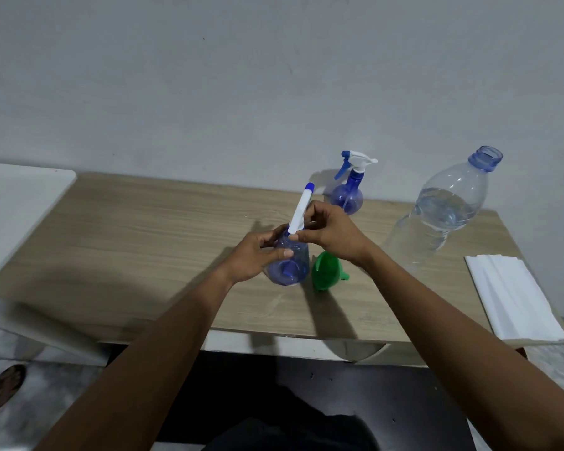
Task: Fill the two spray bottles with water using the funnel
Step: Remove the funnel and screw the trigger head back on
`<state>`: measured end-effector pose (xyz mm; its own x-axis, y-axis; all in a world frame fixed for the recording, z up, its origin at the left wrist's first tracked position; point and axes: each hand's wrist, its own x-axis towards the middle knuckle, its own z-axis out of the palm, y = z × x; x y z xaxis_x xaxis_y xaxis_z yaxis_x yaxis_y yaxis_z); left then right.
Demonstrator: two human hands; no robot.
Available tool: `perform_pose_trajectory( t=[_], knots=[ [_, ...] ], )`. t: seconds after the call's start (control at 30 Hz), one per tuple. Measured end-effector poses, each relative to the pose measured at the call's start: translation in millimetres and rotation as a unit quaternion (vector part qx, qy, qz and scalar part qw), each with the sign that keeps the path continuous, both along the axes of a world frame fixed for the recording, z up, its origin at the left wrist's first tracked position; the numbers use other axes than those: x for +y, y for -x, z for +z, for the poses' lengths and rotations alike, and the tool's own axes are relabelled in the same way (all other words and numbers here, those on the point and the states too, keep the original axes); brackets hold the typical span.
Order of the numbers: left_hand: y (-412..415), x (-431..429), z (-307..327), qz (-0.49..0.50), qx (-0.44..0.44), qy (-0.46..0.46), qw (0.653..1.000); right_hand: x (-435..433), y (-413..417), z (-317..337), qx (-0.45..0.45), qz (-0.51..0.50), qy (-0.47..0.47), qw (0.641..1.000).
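Note:
A blue see-through spray bottle (293,265) stands near the middle of the wooden table (144,242). My left hand (258,255) wraps around its body. My right hand (329,232) pinches the base of its white spray head (302,208), which points up and away with a blue nozzle tip. A green funnel (328,270) lies on its side just right of this bottle, under my right wrist. A second blue spray bottle (349,190) with its white and blue trigger head on stands further back. A large clear water bottle (443,209), uncapped and partly full, stands at the right.
Folded white paper towels (515,294) lie at the table's right front corner. A white surface (13,206) adjoins the table's left end. The wall runs close behind the table. A sandalled foot (0,392) shows on the floor at lower left.

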<state>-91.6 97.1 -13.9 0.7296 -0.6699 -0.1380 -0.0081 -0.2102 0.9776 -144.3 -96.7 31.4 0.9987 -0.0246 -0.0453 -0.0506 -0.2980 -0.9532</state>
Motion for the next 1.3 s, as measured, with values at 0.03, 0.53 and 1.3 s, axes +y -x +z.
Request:
perform_pose_trajectory(
  t=[0.03, 0.53, 1.3],
  knots=[
    [0.0, 0.0, 0.1, -0.001, -0.001, 0.0, 1.0, 3.2, -0.2, -1.9, -0.012, -0.017, 0.008, 1.0],
    [-1.7, -0.4, -2.1, 0.002, 0.005, -0.002, 1.0, -17.8, -2.5, 7.5, 0.032, 0.104, 0.023, 0.994],
    [-1.8, -1.0, -2.9, 0.003, 0.018, 0.009, 1.0, -16.3, -0.4, 1.7, 0.028, 0.064, -0.025, 0.997]
  ],
)
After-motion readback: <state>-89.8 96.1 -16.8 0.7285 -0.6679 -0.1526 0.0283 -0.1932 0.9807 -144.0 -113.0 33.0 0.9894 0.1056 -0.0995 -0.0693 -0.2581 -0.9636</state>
